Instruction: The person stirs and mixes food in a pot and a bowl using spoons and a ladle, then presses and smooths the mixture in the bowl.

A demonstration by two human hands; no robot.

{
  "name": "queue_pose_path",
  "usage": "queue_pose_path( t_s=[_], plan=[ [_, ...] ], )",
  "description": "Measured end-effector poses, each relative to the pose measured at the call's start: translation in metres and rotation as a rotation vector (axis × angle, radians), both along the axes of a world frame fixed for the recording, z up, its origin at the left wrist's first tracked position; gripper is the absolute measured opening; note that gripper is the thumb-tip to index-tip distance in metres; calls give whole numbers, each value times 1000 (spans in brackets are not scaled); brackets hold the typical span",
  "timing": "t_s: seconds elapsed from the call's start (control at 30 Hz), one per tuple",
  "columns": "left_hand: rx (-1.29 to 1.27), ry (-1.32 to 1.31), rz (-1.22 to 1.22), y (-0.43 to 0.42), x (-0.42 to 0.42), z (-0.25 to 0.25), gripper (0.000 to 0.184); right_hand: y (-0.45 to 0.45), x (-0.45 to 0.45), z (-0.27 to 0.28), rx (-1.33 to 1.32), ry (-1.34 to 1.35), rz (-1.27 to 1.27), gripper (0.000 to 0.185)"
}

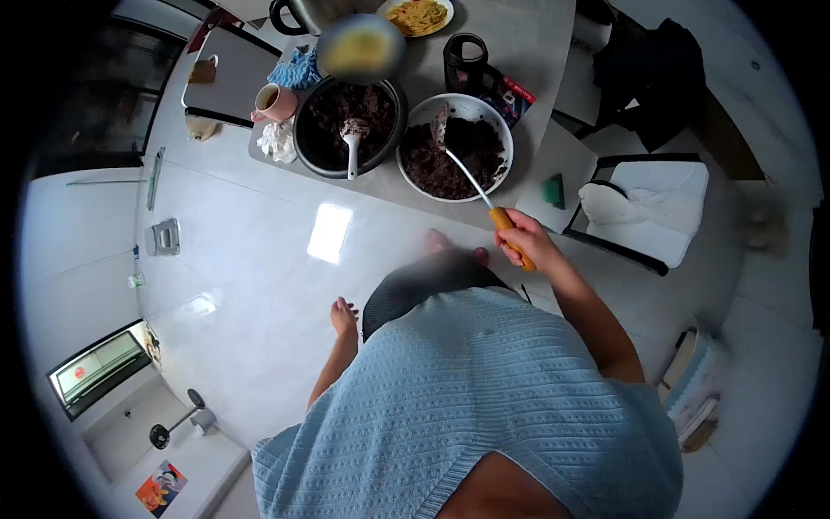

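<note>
My right hand is wrapped round the orange-brown handle of a spatula with a metal shaft. The spatula's head, smeared with dark paste, rests at the left inner side of a white bowl holding a dark, crumbly reddish-brown mash. Beside it on the left stands a black pot with similar mash. A white rice paddle sticks in that mash, handle toward me. My left hand hangs low by my side, away from the table, fingers loosely curled and holding nothing.
On the grey table are a pink mug, crumpled tissue, a blue cloth, a dark jug, a plate of yellow food and a blurred plate. A chair stands right.
</note>
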State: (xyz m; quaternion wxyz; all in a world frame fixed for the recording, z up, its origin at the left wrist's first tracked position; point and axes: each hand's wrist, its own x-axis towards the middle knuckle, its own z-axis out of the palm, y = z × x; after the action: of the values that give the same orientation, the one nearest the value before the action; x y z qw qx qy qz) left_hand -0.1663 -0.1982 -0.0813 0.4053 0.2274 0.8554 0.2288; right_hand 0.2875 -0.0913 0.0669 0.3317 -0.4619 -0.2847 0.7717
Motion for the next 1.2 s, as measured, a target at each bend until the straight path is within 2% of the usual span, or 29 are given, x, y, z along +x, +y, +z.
queue_pose_path(
  t_s=[0.1,0.17,0.37,0.43,0.47,0.53,0.63,0.77,0.83,0.9,0.97,1.03,1.1,1.2],
  plan=[
    [42,-102,64,25,6,-8,38,-4,4,25,19,-45,11,38],
    [61,-167,126,37,10,-9,38,-4,9,41,38,-194,-15,35],
    [19,-228,125,42,6,-36,37,8,13,67,-23,-480,18,44],
    [-23,-245,157,36,1,-47,37,19,3,77,-40,-737,241,50],
    [-44,-235,169,32,-2,-51,36,21,1,73,-46,-747,246,50],
    [-76,-204,184,26,-3,-54,35,26,-5,64,166,-882,324,52],
    [-113,-216,192,18,-12,-62,35,41,-13,69,59,-922,386,51],
    [-124,-219,230,17,-17,-65,36,56,-19,76,90,-1004,439,51],
    [-117,-229,227,19,-18,-66,36,67,-21,98,-224,-731,345,51],
    [-109,-239,226,22,-18,-66,36,67,-18,107,-227,-641,247,50],
    [-90,-264,206,28,-19,-64,36,67,-12,119,-322,-324,22,47],
    [-86,-269,208,34,-17,-58,35,61,5,112,-359,-238,-8,41],
    [-76,-268,217,40,-12,-51,35,61,17,110,-359,31,-19,39],
    [-7,-315,235,49,1,-37,35,63,27,109,-328,-58,10,40]
  ],
)
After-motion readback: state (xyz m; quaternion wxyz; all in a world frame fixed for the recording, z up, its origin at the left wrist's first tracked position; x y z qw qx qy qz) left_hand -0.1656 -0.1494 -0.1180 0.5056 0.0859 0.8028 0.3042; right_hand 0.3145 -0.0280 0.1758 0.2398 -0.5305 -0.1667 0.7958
